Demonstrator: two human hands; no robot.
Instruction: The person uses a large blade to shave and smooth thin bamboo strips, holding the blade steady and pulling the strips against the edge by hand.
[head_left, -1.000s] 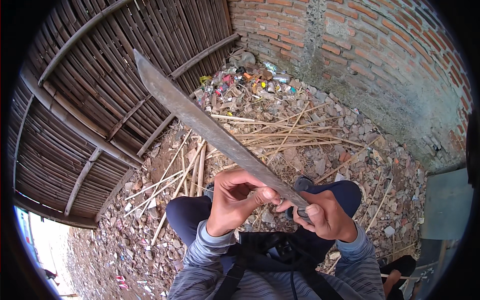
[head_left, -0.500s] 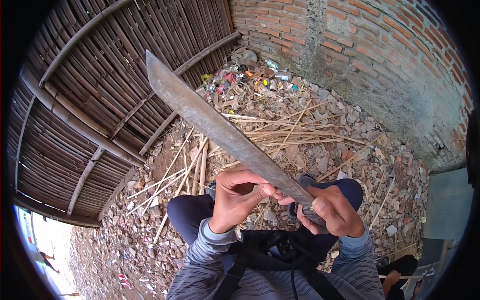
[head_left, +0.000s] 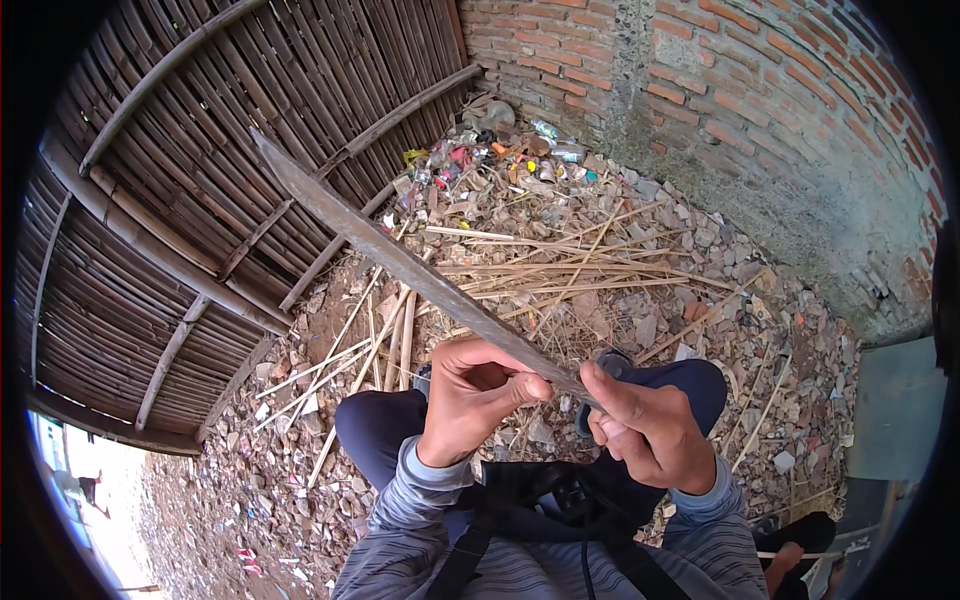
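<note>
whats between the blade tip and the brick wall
In the head view, a heap of colourful litter and pale rubble lies between the blade tip and the brick wall, with dry bamboo strips just below it.

Left hand [head_left: 470,395] curls, fingertips pinching together; right hand [head_left: 650,430] grips in a fist, thumb extended; both forearms rise from below.
</note>
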